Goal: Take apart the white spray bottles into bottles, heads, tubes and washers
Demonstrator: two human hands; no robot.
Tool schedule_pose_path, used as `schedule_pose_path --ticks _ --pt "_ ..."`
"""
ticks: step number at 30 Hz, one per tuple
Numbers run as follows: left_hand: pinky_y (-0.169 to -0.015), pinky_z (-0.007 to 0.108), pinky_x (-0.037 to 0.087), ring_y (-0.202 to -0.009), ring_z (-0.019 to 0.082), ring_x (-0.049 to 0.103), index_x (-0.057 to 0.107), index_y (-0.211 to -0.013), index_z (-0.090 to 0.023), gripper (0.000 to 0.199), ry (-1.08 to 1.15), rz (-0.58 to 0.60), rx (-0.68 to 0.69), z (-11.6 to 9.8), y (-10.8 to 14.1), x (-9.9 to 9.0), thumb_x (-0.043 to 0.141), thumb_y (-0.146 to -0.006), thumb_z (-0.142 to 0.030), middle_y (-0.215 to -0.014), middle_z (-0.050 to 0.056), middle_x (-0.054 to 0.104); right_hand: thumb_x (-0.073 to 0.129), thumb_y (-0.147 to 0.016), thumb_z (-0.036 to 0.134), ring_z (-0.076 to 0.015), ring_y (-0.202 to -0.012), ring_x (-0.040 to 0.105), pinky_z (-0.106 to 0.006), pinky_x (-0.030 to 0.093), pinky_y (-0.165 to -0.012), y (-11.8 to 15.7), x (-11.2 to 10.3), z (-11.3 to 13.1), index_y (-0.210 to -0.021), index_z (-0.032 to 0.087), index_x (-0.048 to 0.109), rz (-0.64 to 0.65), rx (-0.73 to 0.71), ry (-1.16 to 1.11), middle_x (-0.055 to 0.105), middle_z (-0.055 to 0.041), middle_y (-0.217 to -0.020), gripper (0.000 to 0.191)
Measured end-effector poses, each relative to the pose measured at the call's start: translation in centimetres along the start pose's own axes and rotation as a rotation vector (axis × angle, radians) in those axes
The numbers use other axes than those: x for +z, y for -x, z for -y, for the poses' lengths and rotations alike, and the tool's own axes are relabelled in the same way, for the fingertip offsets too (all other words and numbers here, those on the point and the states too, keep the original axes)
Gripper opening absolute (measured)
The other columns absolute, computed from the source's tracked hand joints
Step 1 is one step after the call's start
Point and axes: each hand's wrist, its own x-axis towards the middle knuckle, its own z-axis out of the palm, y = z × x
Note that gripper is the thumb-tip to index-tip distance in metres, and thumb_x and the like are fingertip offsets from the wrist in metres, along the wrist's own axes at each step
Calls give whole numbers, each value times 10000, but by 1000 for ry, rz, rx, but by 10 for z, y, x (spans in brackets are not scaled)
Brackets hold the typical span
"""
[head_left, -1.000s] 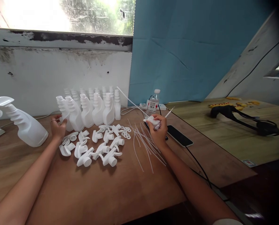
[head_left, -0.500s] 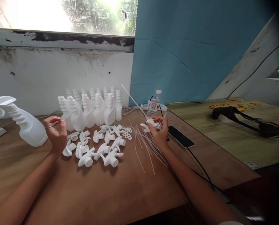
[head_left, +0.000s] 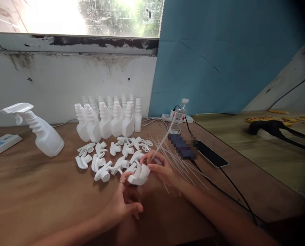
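My right hand [head_left: 161, 167] is closed on a white spray head [head_left: 140, 175], from which a thin white tube [head_left: 160, 143] points up and right. Below and left of that piece is my left hand [head_left: 129, 198], its fingers apart and its index fingertip at the spray head's edge. Loose white spray heads [head_left: 103, 172] lie on the brown table just beyond my hands. Several thin tubes [head_left: 187, 164] are spread to the right, and small white rings [head_left: 147, 145] lie behind the spray heads.
White bottles without tops [head_left: 105, 121] stand in rows by the wall. A fitted spray bottle [head_left: 47, 135] is at the left, near a power strip [head_left: 3, 145]. At the right are a water bottle [head_left: 178, 119], a phone [head_left: 212, 153], a pixelated dark object [head_left: 182, 147] and black cables.
Both hands have come together in front of the spray heads. My right hand moved left and down with its spray head and tube, and my left hand moved right and opened. The view shifted slightly.
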Motion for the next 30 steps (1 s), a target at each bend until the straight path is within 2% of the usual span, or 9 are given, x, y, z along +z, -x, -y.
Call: schedule_pose_path --ticks 3,7,11,13,16,17,20,22,30 --pt "-518 300 547 -698 190 631 381 -1108 -323 651 9 -24 -62 -4 1 1 825 -637 -389 -906 26 579 592 -876 344 -168 -731 605 -291 471 -631 8 15 -6 -764 208 583 75 -6 104 657 -46 -829 176" --pt "-434 260 471 -536 159 604 542 -1001 -263 360 -55 -69 -128 -12 2 4 655 -779 -523 -809 54 635 593 -875 293 -158 -667 582 -290 445 -597 14 21 -9 -755 202 610 72 -198 426 646 -47 -780 152" --pt "-371 221 398 -446 136 573 605 -839 -167 390 -54 -13 -199 -10 4 -2 536 -850 -551 -680 69 636 611 -862 316 -139 -554 540 -276 413 -524 10 17 -7 -688 192 612 15 -165 590 584 -16 -618 214" --pt "-355 219 381 -422 143 567 604 -796 -159 411 -36 5 -209 -8 9 -5 566 -820 -568 -611 59 617 612 -855 367 -132 -507 537 -262 406 -479 1 0 2 -687 199 599 -119 -126 502 580 -3 -586 238" --pt "-365 218 373 -435 152 570 605 -762 -159 419 -49 89 -246 -10 17 -5 610 -782 -577 -572 55 600 623 -816 413 -114 -430 475 -233 331 -401 -13 -47 26 -641 211 513 -634 -241 419 525 29 -519 288" --pt "-385 223 383 -453 152 574 612 -775 -166 405 -66 123 -251 -12 18 -4 607 -790 -571 -583 58 604 625 -806 406 -110 -409 450 -232 306 -395 -15 -65 35 -616 210 488 -721 -254 499 495 36 -484 306" --pt "-467 271 443 -572 189 616 643 -836 -223 336 -109 169 -212 -17 15 -3 593 -808 -554 -661 73 626 559 -798 356 -101 -377 366 -248 269 -414 -16 -107 53 -531 213 391 -619 -42 902 392 50 -407 346" --pt "-481 301 462 -650 225 637 652 -852 -270 306 -104 144 -187 -18 9 -3 627 -771 -564 -712 76 622 525 -760 293 -101 -421 364 -249 257 -452 -13 -118 55 -505 210 350 -490 87 1151 362 47 -429 320" --pt "-447 253 465 -663 200 603 595 -861 -203 375 -67 51 -180 -17 1 -8 681 -733 -544 -777 74 576 540 -728 265 -131 -429 360 -282 209 -482 -7 -113 47 -427 209 411 -311 493 1536 437 -3 -434 332"
